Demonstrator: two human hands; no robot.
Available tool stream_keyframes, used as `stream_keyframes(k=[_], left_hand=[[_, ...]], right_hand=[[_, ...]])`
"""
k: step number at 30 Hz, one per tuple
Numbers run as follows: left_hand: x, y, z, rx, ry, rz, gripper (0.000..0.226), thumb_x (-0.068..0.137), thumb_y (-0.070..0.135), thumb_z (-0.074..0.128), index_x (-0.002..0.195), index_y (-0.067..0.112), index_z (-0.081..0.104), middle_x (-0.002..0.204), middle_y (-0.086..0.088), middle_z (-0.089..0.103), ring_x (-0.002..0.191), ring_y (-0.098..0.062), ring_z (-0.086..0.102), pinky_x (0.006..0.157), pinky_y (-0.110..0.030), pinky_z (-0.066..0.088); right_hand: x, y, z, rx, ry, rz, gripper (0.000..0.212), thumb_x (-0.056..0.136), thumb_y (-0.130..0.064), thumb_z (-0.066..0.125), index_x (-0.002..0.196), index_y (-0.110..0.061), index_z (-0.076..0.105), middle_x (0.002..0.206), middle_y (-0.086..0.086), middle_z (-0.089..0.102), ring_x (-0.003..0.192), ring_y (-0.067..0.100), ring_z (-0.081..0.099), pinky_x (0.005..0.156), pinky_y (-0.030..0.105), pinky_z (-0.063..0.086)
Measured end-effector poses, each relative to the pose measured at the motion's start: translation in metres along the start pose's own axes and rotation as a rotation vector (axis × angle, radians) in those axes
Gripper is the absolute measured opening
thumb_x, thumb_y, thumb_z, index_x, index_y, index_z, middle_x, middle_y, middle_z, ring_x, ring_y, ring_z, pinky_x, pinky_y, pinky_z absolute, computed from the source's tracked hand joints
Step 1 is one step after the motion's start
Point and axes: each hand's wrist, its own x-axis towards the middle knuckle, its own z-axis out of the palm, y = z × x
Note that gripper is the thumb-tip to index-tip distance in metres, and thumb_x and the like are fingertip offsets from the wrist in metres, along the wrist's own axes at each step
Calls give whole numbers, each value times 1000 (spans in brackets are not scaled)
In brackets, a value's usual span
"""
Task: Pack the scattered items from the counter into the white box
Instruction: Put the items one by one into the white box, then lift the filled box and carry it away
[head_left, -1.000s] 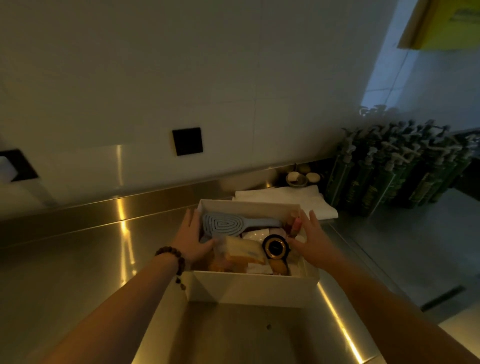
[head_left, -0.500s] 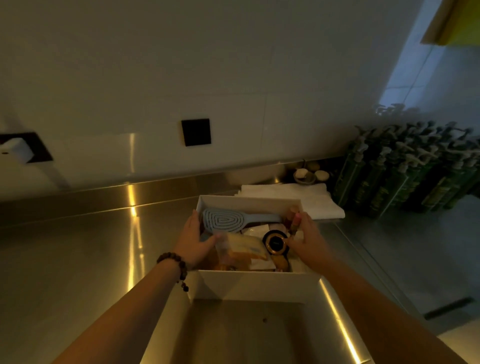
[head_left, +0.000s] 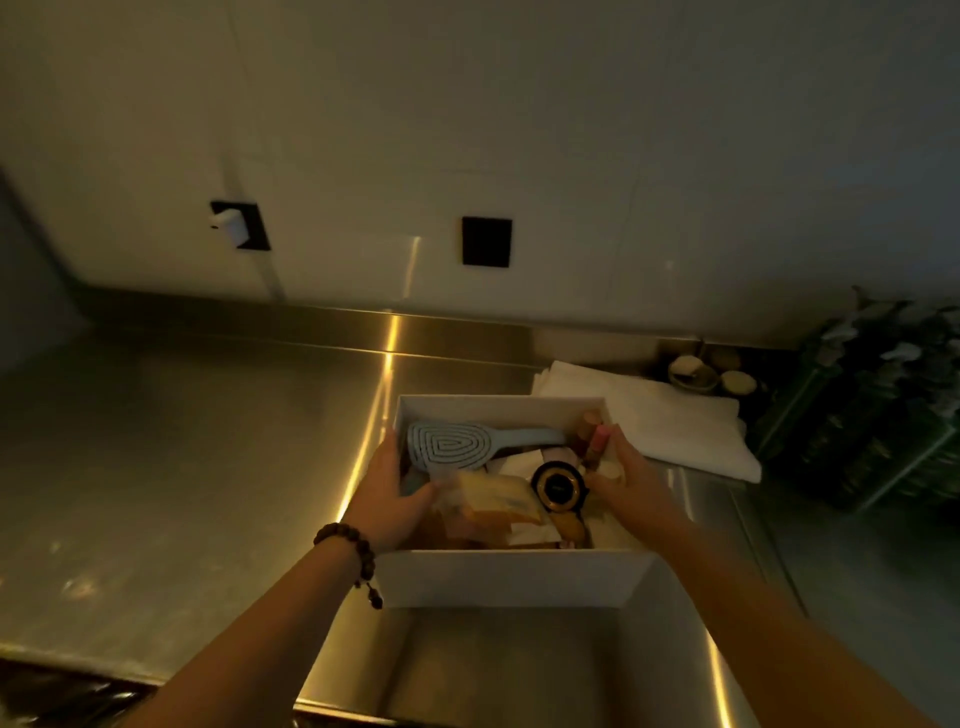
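White box (head_left: 511, 577), lower centre of the frame, on the steel counter (head_left: 182, 467). Left hand (head_left: 387, 499) grips the box's left wall, thumb curled inside; right hand (head_left: 631, 480) reaches in at the right, finger posture unclear. Contents: blue hairbrush (head_left: 457, 446), round black compact (head_left: 558, 487), yellow packet (head_left: 498, 496), small bottles (head_left: 595, 436). Folded white cloth (head_left: 675, 415) lies behind.

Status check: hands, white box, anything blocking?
Left hand on white cardboard box left wall, thumb on clear packet. Right hand at right wall. Blue hairbrush inside. Nothing blocking.
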Motion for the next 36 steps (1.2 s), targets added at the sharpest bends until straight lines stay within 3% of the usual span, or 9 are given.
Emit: stream_keyframes(k=[2,4,6,11,15,19,24,29,36], left_hand=[[-8,2,-2,-9,-9,-23,67,71,40,74,124,45,33,112,29,47,99,18,46,69,-5,39],[-8,4,-5,-36,-51,-56,70,72,37,75,122,53,29,112,30,46,98,16,45,71,-8,38],[-3,4,-9,-81,-95,-94,75,73,28,75,120,59,25,111,30,46,96,14,46,70,-10,39],[5,-6,-8,-276,-67,-179,98,65,23,81,142,43,24,122,14,50,107,-6,51,80,-28,51],[7,-12,-6,-323,-44,-210,94,71,15,76,143,41,22,118,18,47,105,-6,50,65,-18,50],[7,-14,-7,-369,-56,-244,85,75,10,72,129,56,24,110,23,44,94,-1,49,56,-15,49],[3,-11,-8,-377,-74,-278,94,73,7,72,143,41,19,112,19,45,95,-1,49,54,-13,50],[-13,-5,-20,-340,-78,-256,77,68,16,76,104,68,33,102,26,49,84,7,56,53,-9,48],[-44,0,-49,-357,-15,-245,76,67,15,75,106,66,34,108,22,51,93,1,55,59,-19,51]], right_hand=[[0,2,-3,93,-59,43,75,86,-24,65,136,-50,14,118,-12,40,78,-17,39,53,-3,40],[0,4,-5,140,-93,85,78,88,-26,64,139,-50,11,138,-5,40,104,-2,47,62,8,40],[2,7,-7,160,-104,129,78,88,-29,63,141,-50,10,151,3,31,128,20,39,71,17,32],[3,9,-5,263,-96,152,78,88,-28,63,143,-49,12,152,1,30,112,8,44,68,13,36],[2,11,-5,292,-75,181,82,88,-26,63,146,-46,8,155,4,21,135,28,30,78,27,35],[2,11,-4,308,-65,175,81,87,-19,62,146,-44,12,154,4,24,133,27,32,68,16,36],[1,9,-3,325,-102,190,85,85,-19,65,147,-42,11,153,6,25,129,26,35,64,18,37],[-5,0,0,294,-133,155,84,85,-21,65,147,-40,11,155,4,23,135,27,30,71,16,34],[-13,-26,14,258,-206,52,87,84,-24,66,147,-41,9,154,2,23,134,24,30,72,16,35]])
